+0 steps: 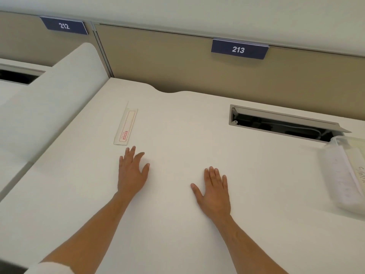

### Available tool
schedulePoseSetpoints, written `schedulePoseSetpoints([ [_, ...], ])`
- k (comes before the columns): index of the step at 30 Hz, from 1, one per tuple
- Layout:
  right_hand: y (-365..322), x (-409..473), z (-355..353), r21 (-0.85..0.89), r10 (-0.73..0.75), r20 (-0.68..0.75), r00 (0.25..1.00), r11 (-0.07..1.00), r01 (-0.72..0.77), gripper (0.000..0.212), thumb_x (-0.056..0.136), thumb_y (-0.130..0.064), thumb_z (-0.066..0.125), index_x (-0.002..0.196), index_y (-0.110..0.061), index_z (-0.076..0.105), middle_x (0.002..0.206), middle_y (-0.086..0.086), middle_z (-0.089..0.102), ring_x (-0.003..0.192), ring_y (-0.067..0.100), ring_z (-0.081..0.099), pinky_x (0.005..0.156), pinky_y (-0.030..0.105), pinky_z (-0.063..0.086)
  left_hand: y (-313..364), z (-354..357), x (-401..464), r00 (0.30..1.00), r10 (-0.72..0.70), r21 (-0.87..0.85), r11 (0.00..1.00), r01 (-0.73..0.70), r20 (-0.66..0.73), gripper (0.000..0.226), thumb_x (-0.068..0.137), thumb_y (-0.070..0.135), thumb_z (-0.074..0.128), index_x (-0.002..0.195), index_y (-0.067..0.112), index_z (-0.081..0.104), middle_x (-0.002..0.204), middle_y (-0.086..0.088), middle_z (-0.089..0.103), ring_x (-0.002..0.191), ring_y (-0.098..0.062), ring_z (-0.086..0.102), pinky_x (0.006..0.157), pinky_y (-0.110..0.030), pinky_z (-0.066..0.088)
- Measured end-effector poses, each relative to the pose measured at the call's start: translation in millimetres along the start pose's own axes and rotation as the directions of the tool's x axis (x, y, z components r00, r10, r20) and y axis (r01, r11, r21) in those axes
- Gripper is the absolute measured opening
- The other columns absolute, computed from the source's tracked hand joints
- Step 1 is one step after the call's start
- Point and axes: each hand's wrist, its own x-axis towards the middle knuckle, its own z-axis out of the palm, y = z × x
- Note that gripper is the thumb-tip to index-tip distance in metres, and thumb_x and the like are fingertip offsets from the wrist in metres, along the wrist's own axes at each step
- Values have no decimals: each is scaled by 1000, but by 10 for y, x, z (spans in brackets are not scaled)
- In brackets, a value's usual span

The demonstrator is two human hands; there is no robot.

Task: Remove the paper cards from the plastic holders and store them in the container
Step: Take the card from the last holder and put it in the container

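While both hands (pixel 171 180) lie flat, empty, on desk (pixel 177 125), signs read 212 (pixel 64 26), 213 (pixel 238 49).

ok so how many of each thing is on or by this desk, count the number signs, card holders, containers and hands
number signs: 2, one reading 212 and one reading 213
card holders: 1, flat on the desk with a card in it
containers: 1, clear plastic at the right edge
hands: 2, left hand and right hand, both open
total: 6

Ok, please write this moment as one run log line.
left hand: open, near holder | right hand: open, on desk | container: far right
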Motion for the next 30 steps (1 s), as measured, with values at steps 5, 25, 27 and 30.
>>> schedulePoseSetpoints([
  [5, -1, 0, 28, -15, 1, 3, 1000, 1000, 0, 81, 93, -68, 14, 156, -16, 6, 164, -1, 2, 150, 10, -10, 121, 38, -9, -220, -104, 381, 993, -113, 26, 993, 114, -33, 55, 94, 22, 59, 144, 8, 43, 160, -23, 16, 148, -40, 8, 120, -49, 9],
  [25, -9, 18, 54, 9, 19, -33, 999, 1000, -18, 80, 93, -67, 18, 156, -17, 13, 163, -4, 7, 149, 7, -7, 120, 34, -9, -230, -495, 979, 919, -395, -22, 918, 395, 0, 12, 91, 0, 42, 88, 1, 53, 99, -28, 63, 86, -47, 60, 61, -39, 46],
  [27, -9, 13, 47, 6, 17, -23, 1000, 1000, -17, 80, 93, -67, 17, 156, -18, 10, 164, -4, 4, 149, 7, -8, 120, 34, -10, -188, -500, 938, 911, -412, -72, 909, 411, -8, 14, 90, -2, 42, 89, -1, 57, 96, -26, 64, 82, -42, 58, 61, -38, 45],
  [30, 5, 3, 27, 10, 21, -1, 1000, 1000, -21, 80, 93, -68, 16, 156, -18, 7, 164, -5, 1, 149, 6, -11, 119, 34, -12, -117, -476, 844, 882, -471, -216, 861, 460, 1, 35, 88, -6, 44, 117, 0, 63, 105, -19, 67, 92, -37, 61, 76, -33, 47],
])
